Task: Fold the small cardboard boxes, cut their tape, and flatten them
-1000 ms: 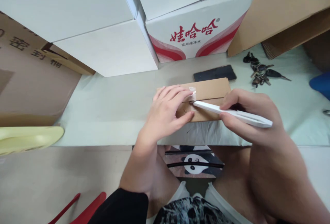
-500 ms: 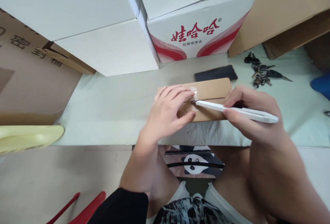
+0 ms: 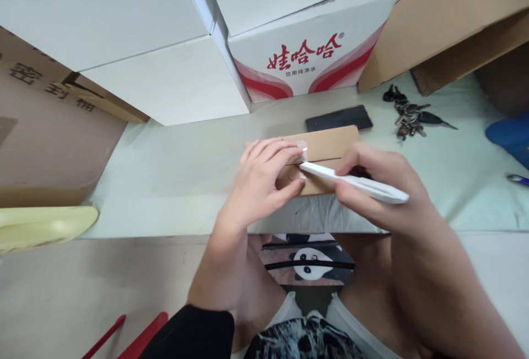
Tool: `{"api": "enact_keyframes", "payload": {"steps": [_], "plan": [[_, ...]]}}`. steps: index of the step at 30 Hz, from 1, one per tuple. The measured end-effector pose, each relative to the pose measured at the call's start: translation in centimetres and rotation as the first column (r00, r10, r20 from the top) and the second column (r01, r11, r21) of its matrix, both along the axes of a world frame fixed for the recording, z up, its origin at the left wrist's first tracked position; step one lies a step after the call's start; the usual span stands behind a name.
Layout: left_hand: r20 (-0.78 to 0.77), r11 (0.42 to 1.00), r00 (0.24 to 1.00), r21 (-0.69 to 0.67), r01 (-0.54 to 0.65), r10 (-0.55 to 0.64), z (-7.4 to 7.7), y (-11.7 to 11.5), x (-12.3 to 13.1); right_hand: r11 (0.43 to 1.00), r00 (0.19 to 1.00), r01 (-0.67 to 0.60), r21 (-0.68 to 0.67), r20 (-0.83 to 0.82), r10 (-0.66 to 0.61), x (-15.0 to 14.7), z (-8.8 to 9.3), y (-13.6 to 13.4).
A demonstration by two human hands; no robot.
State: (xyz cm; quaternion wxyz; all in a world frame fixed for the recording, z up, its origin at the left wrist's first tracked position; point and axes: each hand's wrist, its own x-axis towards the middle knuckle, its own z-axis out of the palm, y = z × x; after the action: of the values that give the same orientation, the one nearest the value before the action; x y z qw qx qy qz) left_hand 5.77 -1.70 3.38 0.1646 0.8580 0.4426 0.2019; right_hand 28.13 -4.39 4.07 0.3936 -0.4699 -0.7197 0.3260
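A small brown cardboard box (image 3: 326, 143) lies on the cloth-covered table, with clear tape (image 3: 303, 150) across its middle seam. My left hand (image 3: 264, 174) rests over the box's left part and holds it, fingers along the top and thumb on the near side. In my right hand (image 3: 380, 183) is a slim white utility knife (image 3: 351, 179), pinched between thumb and fingers. Its tip meets the seam at the tape, between my left thumb and fingertips. Whether a blade is out is too small to tell.
Behind the box lie a black phone (image 3: 339, 119) and a bunch of keys (image 3: 409, 114). White cartons (image 3: 177, 83) and a printed water carton (image 3: 306, 61) stand at the back. Brown cartons (image 3: 45, 128) are on both sides. A blue object (image 3: 510, 136) sits at right.
My right hand and the knife have moved left, and the knife looks tilted more steeply at the seam. My left hand stays on the box. The whole view has shifted slightly.
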Motion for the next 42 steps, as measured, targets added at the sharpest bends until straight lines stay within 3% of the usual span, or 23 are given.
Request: {"api": "enact_keyframes", "payload": {"steps": [12,23,31,34,38,42], "plan": [[-0.006,1.000,1.000,0.015,0.007,-0.007,-0.1,0.0,-0.2,0.989,0.979,0.146,-0.010,-0.144,-0.146,0.1,0.0,0.1],[-0.005,1.000,1.000,0.003,0.001,-0.001,0.0,0.0,0.0,0.997,0.998,0.053,-0.052,-0.024,-0.054,-0.2,0.2,0.0],[-0.006,1.000,1.000,-0.012,-0.011,0.011,0.1,-0.1,0.0,0.994,0.990,0.099,-0.042,-0.098,-0.103,0.0,-0.1,0.2],[-0.005,1.000,1.000,-0.015,-0.010,0.010,0.0,0.0,0.0,0.993,0.971,0.063,-0.102,-0.224,-0.085,0.6,-0.4,0.1],[-0.012,0.999,1.000,-0.032,-0.018,0.017,0.0,-0.1,0.0,0.981,0.887,-0.006,-0.194,-0.454,-0.084,1.8,-1.0,-0.2],[-0.065,0.989,0.988,-0.040,-0.142,0.139,-0.1,-0.6,0.4,0.993,0.830,0.046,-0.108,-0.549,-0.098,2.6,-1.2,-0.1]]}}
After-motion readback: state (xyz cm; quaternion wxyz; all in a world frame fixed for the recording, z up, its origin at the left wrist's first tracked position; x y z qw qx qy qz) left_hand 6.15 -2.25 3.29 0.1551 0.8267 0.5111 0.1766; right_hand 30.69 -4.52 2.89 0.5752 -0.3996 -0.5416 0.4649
